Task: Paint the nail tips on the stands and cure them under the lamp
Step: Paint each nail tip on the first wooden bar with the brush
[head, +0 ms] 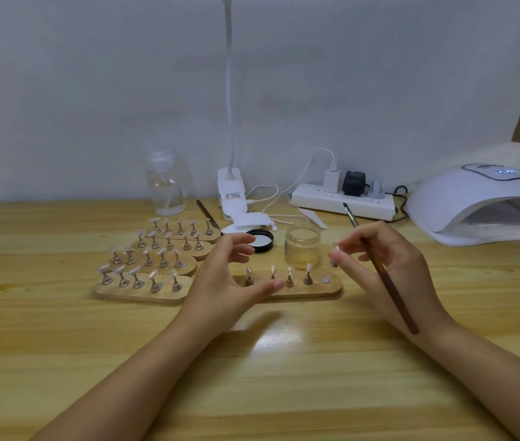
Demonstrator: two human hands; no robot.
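Five pegs on nearest wooden base (335,289); one lifted off. Pinched, with brush (392,291), in right hand (392,265) at 3 o'clock. Left hand (230,278) loose, holding nothing. Light, stiff, easily smudged; best gripped by metal stem.

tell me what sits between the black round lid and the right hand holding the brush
In the head view, a small clear glass jar of yellowish liquid stands on the table between the black round lid and the right hand.
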